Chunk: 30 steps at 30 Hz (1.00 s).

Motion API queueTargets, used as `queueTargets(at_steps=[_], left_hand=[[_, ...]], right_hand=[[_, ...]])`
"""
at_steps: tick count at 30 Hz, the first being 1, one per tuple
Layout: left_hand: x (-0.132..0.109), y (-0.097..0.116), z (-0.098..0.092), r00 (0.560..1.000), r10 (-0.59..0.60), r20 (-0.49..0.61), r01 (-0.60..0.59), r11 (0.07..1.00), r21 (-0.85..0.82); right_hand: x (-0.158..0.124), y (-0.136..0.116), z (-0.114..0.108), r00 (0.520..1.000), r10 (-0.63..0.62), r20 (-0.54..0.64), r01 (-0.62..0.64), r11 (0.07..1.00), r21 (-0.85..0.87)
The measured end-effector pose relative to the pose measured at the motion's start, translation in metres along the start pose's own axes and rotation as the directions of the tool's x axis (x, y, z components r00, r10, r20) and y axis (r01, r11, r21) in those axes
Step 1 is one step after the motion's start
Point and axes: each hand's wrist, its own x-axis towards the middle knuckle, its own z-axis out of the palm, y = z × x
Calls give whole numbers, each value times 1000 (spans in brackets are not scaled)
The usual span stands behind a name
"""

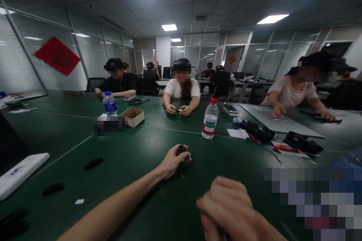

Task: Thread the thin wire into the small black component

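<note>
My left hand [173, 161] reaches out over the green table [135, 158], fingers closed around a small black object [182, 151] whose kind I cannot make out. Nearer to me and to the right, my right hand [230, 205] is curled with its knuckles up and looks slightly blurred. Its fingertips are hidden, and a dark bit of something shows beneath it at the bottom edge. Two black pieces [93, 163] lie apart on the tabletop left of my left forearm, close to a small white scrap [79, 201].
A red-capped water bottle [209, 119] stands ahead, with a blue-capped bottle [110, 104] and a small cardboard box [135, 117] farther left. A white device [22, 173] lies at left. Black gear [302, 142] and an orange-handled tool [287, 148] lie at right. People sit across the table.
</note>
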Motion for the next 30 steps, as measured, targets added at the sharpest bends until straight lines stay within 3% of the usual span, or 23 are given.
queueTargets(at_steps=[1, 2, 4, 6, 12, 20, 30], left_hand=[[-1, 1, 1, 1000, 15, -4, -15, 1000, -3], [-2, 3, 2, 1000, 27, 0, -27, 1000, 1], [-3, 7, 3, 999, 38, 25, -38, 999, 18], [-5, 9, 3, 997, 39, 59, -41, 999, 30], [-4, 6, 1, 995, 58, 80, -59, 998, 11], [-3, -1, 1, 999, -11, 34, 16, 989, -147], [-5, -2, 0, 998, 18, 55, -13, 995, -102]], right_hand=[[8, 20, 11, 998, 46, 40, -44, 998, -46], [14, 40, 22, 983, 180, 40, -174, 977, -122], [19, 74, 39, 910, 412, 42, -391, 889, -241], [17, 96, 49, 870, 487, 78, -448, 846, -289], [4, 109, 57, 898, 354, 261, -318, 932, -173], [-5, 113, 67, 873, 417, 253, -356, 899, -255], [-5, 106, 62, 874, 411, 258, -343, 900, -270]])
